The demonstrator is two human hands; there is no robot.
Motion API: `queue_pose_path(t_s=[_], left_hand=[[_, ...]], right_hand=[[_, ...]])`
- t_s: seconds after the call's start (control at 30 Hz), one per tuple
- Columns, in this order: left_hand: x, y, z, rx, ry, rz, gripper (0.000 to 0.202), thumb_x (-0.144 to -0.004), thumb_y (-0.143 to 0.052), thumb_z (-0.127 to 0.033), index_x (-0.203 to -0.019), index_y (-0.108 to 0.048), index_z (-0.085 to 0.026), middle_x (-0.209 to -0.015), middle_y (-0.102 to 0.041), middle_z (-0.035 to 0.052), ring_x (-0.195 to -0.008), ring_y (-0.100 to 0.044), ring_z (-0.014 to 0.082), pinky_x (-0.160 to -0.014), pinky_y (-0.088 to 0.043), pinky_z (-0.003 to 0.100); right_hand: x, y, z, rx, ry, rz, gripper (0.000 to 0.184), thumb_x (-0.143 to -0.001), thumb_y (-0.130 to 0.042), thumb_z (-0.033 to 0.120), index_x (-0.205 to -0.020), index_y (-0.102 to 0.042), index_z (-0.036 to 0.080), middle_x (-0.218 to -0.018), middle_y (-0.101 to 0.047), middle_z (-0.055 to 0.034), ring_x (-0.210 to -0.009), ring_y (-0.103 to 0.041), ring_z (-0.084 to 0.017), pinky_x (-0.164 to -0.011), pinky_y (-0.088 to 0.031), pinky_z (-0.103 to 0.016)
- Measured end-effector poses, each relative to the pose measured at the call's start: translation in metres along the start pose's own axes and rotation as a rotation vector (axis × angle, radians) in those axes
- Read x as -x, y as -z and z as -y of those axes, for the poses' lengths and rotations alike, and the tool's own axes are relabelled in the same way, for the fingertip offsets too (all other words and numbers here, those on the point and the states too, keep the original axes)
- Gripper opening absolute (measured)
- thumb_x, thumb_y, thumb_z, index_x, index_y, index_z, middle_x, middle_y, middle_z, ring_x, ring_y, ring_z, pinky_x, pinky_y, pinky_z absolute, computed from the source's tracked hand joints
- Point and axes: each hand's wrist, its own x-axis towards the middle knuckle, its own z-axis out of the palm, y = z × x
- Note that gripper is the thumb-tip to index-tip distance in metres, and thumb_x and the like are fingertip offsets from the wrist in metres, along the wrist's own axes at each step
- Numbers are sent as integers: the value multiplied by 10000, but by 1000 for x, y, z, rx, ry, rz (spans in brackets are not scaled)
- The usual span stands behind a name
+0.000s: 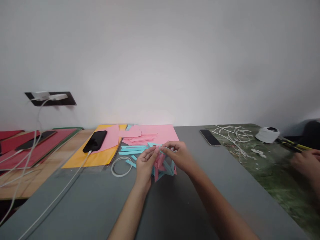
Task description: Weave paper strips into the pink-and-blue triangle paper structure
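Between my two hands is a pink and blue folded-paper piece (161,166), made of strips joined at angles. My left hand (147,161) pinches its upper left part between thumb and fingers. From the other side, my right hand (176,155) pinches near the same top spot, and the fingertips of both hands almost meet. Just behind lie loose blue paper strips (132,150) and pink paper strips (140,139). A roll of tape (121,166) lies flat left of my left hand. The exact fold under my fingertips is too small to make out.
A charging phone (95,141) rests on pink and yellow sheets (85,159), its white cable (62,193) crossing the grey table. Another phone (210,137) lies right, near white cord (233,135) and a white roll (267,134). Another person's hand (307,165) is at far right.
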Motion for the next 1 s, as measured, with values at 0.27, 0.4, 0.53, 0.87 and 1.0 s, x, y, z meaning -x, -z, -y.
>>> queue_pose_path(t_s=[0.27, 0.4, 0.53, 0.87, 1.0], left_hand=[[-1, 1, 3, -4, -9, 3, 367, -539, -802, -262, -857, -676, -129, -781, -716, 54, -671, -656, 121, -669, -507, 221], [-1, 2, 3, -7, -6, 18, 369, -541, -802, -259, -859, -674, -125, -789, -716, 61, -693, -659, 129, -686, -507, 230], [-2, 2, 3, -8, -13, 19, 363, -553, -796, -272, -862, -675, -125, -815, -717, 68, -723, -662, 138, -702, -506, 237], [-1, 2, 3, -28, -40, 9, 346, -535, -799, -281, -819, -679, -124, -815, -716, 80, -740, -662, 159, -691, -510, 252], [-1, 2, 3, -37, -66, 4, 329, -533, -799, -285, -798, -682, -128, -768, -711, 61, -698, -651, 138, -678, -502, 241]], right_hand=[[-1, -1, -3, 73, 43, -31, 136, -733, -575, 238, -672, -676, 168, -695, -684, -23, -670, -579, -134, -648, -417, -239], [-1, 0, -3, 69, 55, -2, 151, -737, -578, 262, -679, -679, 166, -684, -686, -25, -661, -584, -138, -638, -423, -241], [-1, -2, -3, 36, 48, -25, 148, -748, -573, 250, -687, -686, 176, -691, -695, -28, -664, -593, -141, -654, -434, -250], [-1, -2, -6, -10, 37, -25, 161, -743, -588, 290, -687, -694, 184, -653, -689, -29, -637, -599, -150, -616, -458, -254], [-1, -1, -4, -4, 47, -19, 185, -738, -601, 316, -642, -684, 180, -627, -680, -26, -620, -596, -147, -612, -452, -253]])
